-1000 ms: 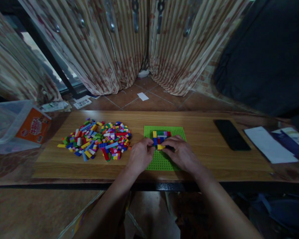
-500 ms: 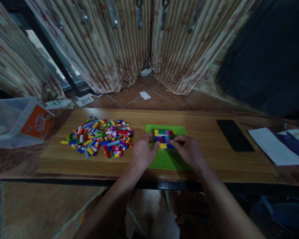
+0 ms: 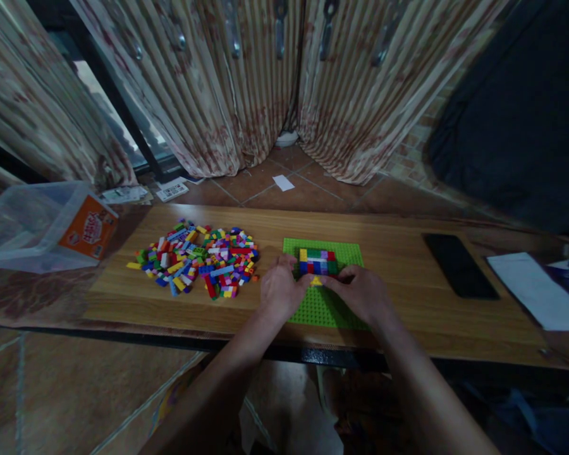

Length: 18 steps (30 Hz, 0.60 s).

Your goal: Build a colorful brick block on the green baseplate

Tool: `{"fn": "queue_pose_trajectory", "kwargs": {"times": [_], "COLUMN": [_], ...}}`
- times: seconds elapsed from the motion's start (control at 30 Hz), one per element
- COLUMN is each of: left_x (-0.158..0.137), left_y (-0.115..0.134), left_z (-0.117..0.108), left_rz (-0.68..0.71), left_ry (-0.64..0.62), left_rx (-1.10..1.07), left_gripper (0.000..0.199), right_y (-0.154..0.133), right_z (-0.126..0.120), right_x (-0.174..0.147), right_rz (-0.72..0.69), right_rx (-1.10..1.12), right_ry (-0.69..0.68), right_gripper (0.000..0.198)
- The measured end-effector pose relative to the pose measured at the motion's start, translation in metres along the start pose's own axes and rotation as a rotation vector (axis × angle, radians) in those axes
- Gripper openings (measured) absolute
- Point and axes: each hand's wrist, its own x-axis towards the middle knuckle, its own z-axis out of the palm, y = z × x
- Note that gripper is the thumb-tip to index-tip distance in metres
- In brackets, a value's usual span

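Note:
A multicoloured block of toy bricks [image 3: 318, 261] stands on the green baseplate [image 3: 327, 313]. My left hand [image 3: 284, 284] is at its left front corner, thumb reaching in to the front face. From the right, my right hand [image 3: 358, 287] also brings its thumb to that front side. Both hands are closed around the block's sides, the thumb tips almost meeting. Between and just below the thumbs a yellow brick [image 3: 316, 280] shows. Fingers behind the block and under the palms are partly hidden.
A heap of loose bricks [image 3: 203, 259] lies on the wooden table [image 3: 408, 322] to the left. Beyond it stands a clear plastic bin [image 3: 38, 221] with an orange label. A black phone [image 3: 459, 265] and white paper [image 3: 526, 284] are on the right.
Both thumbs have moved inward along the block's front and now nearly touch, covering more of that side. The whole view has shifted slightly, so things appear farther right.

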Motion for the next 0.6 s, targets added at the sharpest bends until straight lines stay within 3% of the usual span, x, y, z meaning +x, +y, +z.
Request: {"fn": "queue_pose_trajectory", "kwargs": {"times": [0.6], "left_x": [0.0047], "left_y": [0.0002], "left_z": [0.0041], "left_rz": [-0.043], "left_ry": [-0.041], "left_rx": [0.002], "left_gripper": [0.028], "right_y": [0.0003], "right_z": [0.0069], "right_x": [0.0026], "right_rz": [0.003], "right_rx": [0.065], "right_ry": [-0.016], "right_gripper": [0.042]}}
